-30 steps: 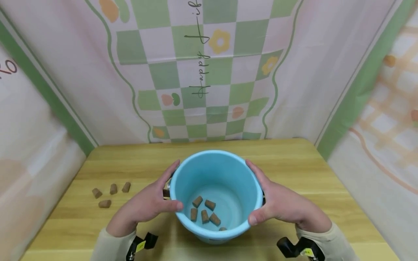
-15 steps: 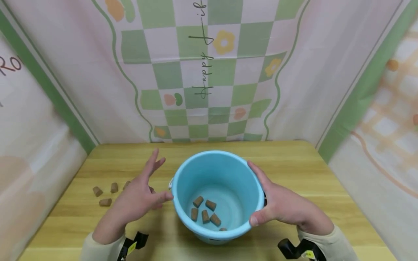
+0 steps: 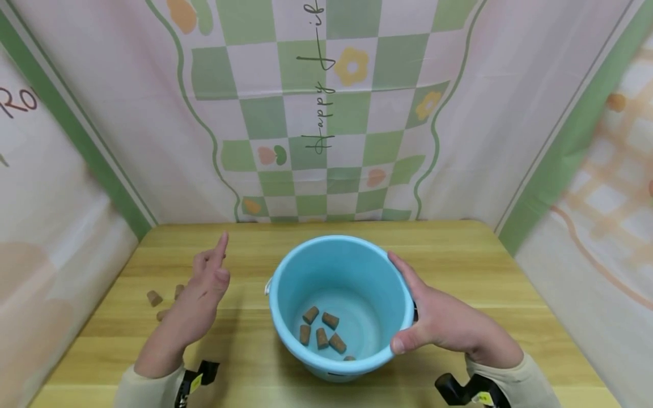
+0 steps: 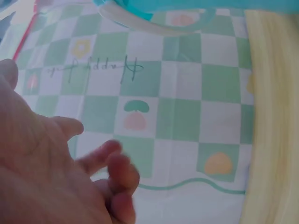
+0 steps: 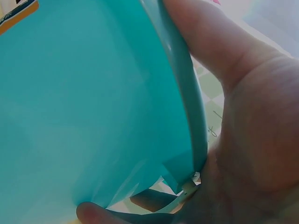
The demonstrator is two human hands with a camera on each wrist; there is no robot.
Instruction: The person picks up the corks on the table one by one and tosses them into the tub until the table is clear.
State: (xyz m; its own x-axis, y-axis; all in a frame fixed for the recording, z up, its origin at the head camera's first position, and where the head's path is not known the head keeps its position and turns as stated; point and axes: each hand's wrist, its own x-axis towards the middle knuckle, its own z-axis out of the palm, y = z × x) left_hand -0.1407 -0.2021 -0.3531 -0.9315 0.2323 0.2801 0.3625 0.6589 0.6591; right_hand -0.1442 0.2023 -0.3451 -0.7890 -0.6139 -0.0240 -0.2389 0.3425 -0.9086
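The person wears a pale beige, long fabric sleeve on the left arm and a matching pale beige fabric sleeve on the right, each ending at the wrist. Over the left cuff sits a black band with a chunky, angular black block and a small bright-yellow label. The right cuff carries a similar black, rounded-end block and a bright-yellow tag. Both hands are bare.

bucket is showing light blue | handle is showing white | corks are showing brown | table is showing yellowish wood grain | cloth is carrying green-white checks, yellow flowers | sleeves are showing beige
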